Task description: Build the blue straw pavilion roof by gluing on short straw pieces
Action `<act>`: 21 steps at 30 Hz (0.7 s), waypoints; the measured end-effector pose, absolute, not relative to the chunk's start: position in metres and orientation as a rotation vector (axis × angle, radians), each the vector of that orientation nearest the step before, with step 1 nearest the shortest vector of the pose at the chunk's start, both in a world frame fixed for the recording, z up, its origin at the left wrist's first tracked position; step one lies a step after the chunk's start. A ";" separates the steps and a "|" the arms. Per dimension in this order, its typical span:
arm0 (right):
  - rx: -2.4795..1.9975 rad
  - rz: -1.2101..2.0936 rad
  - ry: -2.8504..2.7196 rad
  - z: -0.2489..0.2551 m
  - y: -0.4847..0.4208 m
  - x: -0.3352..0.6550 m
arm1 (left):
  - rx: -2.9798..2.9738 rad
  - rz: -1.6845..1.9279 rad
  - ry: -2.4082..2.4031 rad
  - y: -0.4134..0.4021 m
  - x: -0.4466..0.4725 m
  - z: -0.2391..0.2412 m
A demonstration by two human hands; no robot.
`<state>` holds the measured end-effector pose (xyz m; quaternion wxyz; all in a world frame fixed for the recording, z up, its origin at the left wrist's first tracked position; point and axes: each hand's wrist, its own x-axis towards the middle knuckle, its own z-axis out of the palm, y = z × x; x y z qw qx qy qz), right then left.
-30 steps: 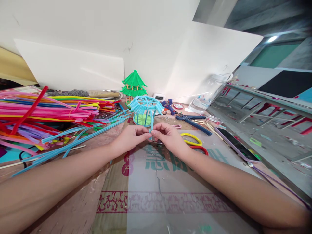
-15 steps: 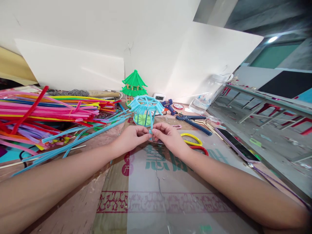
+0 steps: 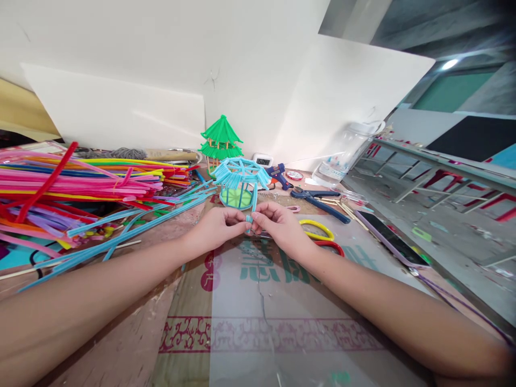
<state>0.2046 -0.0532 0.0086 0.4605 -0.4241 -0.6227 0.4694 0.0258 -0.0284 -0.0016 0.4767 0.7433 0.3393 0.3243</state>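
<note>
Between my two hands is a light-blue pipe cleaner (image 3: 254,198), its free end standing up toward the pavilion. My left hand (image 3: 224,227) pinches its lower, bent part between thumb and fingers. Close against it, my right hand (image 3: 278,223) grips the same pipe cleaner, fingers curled round it. Just behind my fingers stands a small pavilion (image 3: 241,172) with a light-blue fringed roof, thin posts and a pale green round base. Further back rises a finished-looking green two-tier pavilion (image 3: 221,137). Scissors (image 3: 318,230) with yellow and red handles lie by my right wrist.
Heaped pipe cleaners (image 3: 80,183) in many colours fill the left side. Pliers (image 3: 322,201), a glue gun (image 3: 279,174), a timer (image 3: 263,159) and a clear plastic jug (image 3: 342,153) stand or lie behind. A phone (image 3: 391,236) rests near the table's right edge.
The pipe cleaner's free end has tilted to the right, and its lower part now looks more folded between my fingertips. Both hands stay in nearly the same place.
</note>
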 end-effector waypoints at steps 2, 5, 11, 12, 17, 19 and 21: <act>-1.032 1.155 -1.535 0.008 -0.053 0.205 | 1.788 0.787 0.826 -0.029 0.026 0.000; -1.023 1.143 -1.549 0.006 -0.052 0.205 | 1.760 0.775 0.817 -0.030 0.026 0.001; -1.022 1.075 -1.594 0.005 -0.053 0.204 | 1.788 0.755 0.826 -0.028 0.026 0.001; -1.022 1.066 -1.600 0.005 -0.053 0.204 | 1.796 0.754 0.829 -0.028 0.026 0.001; -1.030 1.019 -1.615 0.004 -0.052 0.204 | 1.800 0.749 0.835 -0.028 0.026 0.000; -1.039 0.978 -1.630 0.003 -0.052 0.204 | 1.787 0.749 0.830 -0.029 0.026 0.000; -1.041 0.949 -1.640 0.003 -0.052 0.204 | 1.778 0.748 0.828 -0.029 0.026 0.000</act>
